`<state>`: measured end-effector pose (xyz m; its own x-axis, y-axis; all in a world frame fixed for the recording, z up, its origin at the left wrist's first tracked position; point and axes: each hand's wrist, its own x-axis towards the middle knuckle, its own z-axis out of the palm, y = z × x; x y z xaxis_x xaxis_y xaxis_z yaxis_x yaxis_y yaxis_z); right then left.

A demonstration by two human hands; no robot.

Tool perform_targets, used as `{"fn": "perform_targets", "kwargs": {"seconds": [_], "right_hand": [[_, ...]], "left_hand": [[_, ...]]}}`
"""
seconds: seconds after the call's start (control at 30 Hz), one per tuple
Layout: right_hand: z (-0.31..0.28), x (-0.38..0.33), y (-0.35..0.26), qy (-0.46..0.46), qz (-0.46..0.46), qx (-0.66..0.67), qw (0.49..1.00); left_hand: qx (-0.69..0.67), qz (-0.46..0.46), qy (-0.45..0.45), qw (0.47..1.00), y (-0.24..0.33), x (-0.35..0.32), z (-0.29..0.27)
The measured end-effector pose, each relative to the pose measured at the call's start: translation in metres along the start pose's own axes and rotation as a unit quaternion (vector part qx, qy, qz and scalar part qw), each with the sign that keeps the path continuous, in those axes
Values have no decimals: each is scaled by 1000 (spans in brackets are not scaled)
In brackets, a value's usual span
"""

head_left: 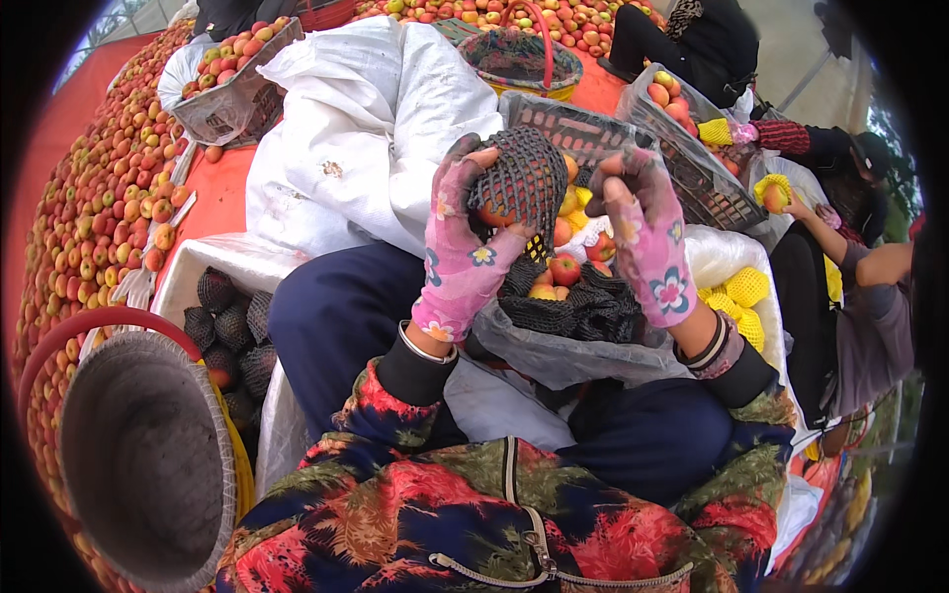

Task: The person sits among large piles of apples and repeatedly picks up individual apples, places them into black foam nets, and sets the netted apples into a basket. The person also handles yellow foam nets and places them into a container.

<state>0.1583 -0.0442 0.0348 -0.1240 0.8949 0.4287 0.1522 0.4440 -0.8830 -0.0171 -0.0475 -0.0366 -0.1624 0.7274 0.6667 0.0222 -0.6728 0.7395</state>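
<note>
Above the person's lap, a black foam net sleeve point(519, 178) is being stretched around an orange-red fruit point(494, 212), only a patch of which shows at the sleeve's lower left. The left hand point(460, 242), in a pink flowered glove, grips the sleeve from the left with fingers curled over its top and thumb pressed below the fruit; the right hand point(647, 237), gloved alike, has its fingers bent and pinching the sleeve's right edge. Just beneath the hands lies a grey plastic bag point(563, 356) spread open on dark blue trousers, holding more black sleeves point(583, 306) and several loose red and yellow fruits point(565, 269). Behind the hands stands a dark plastic crate point(593, 128) lined with clear film. To the left, a white box point(193, 277) holds fruits already wrapped in black nets point(232, 326), and near it sits a grey woven basket point(148, 460) with a red handle. A large white sack point(366, 128) lies further back. At right, yellow net sleeves point(741, 292) rest on white plastic, and another person's hand point(781, 193) holds a fruit in yellow netting. Heaped fruit point(94, 217) covers the orange ground at left.
</note>
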Motion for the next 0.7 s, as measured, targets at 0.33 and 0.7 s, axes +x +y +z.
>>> {"fn": "perform_targets", "kwargs": {"seconds": [0.33,0.7], "right_hand": [[24,-13,20,-77,273,251,926],[13,-6,27,-153,49,4,987]], "left_hand": [[180,121,-8,976,-4,-15,30],[-387,-305,-72,867,45,-15,-12]]}}
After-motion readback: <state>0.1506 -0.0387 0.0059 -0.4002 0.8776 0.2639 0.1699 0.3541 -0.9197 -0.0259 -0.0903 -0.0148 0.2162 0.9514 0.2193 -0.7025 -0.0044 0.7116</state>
